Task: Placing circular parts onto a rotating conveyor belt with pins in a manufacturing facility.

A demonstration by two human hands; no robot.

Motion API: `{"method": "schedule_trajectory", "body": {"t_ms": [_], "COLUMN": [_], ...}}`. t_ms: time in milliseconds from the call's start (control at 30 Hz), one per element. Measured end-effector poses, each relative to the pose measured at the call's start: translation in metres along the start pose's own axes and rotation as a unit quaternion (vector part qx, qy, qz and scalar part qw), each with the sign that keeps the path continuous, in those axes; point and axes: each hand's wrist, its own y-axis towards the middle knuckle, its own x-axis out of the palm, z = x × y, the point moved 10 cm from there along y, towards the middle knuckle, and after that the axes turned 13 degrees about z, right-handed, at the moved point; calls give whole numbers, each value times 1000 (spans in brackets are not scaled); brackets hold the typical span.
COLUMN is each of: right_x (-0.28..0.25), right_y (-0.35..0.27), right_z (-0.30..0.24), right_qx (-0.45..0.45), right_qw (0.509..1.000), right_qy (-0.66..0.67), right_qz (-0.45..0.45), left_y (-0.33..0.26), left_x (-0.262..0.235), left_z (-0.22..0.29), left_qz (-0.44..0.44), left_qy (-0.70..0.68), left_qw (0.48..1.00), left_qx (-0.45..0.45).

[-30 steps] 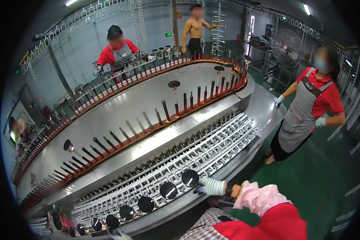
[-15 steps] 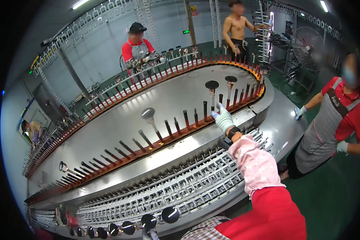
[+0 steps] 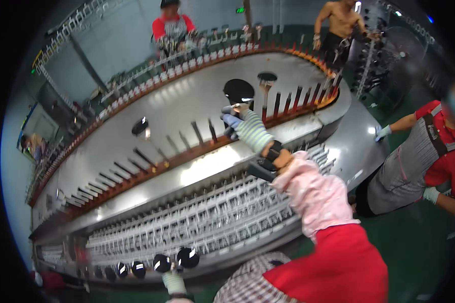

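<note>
Place: a factory floor, a production line.
Machine: long oval steel conveyor table point(image 3: 187, 108) filling the centre, its rim set with upright dark pegs point(image 3: 278, 103).
Racks: rows of white metal holders point(image 3: 197, 222) at 6 o'clock.
Workers: aproned people stationed at 12 and 3 o'clock.
Floor: green-painted point(image 3: 414, 242), 4 o'clock.

The left hand point(image 3: 174, 283) is cut off by the lower edge; the right hand's point(image 3: 236, 122) gloved fingertips blur against the conveyor point(image 3: 187, 106) pegs.
</note>
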Motion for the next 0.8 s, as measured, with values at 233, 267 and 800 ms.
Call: {"method": "schedule_trajectory", "body": {"t_ms": [233, 267, 800], "right_x": [4, 0, 27], "right_y": [-226, -242, -311], "right_z": [66, 85, 194], "right_qx": [165, 90, 167], "right_qw": [972, 987, 943], "right_qy": [-50, 31, -237], "right_qz": [-157, -130, -163], "left_y": [12, 8, 25], "left_x": [69, 68, 64], "left_z": [-25, -19, 22], "left_qz": [-56, -66, 67], "left_qy": [-418, -407, -176], "left_qw": [907, 911, 970], "left_qx": [-3, -12, 155]}}
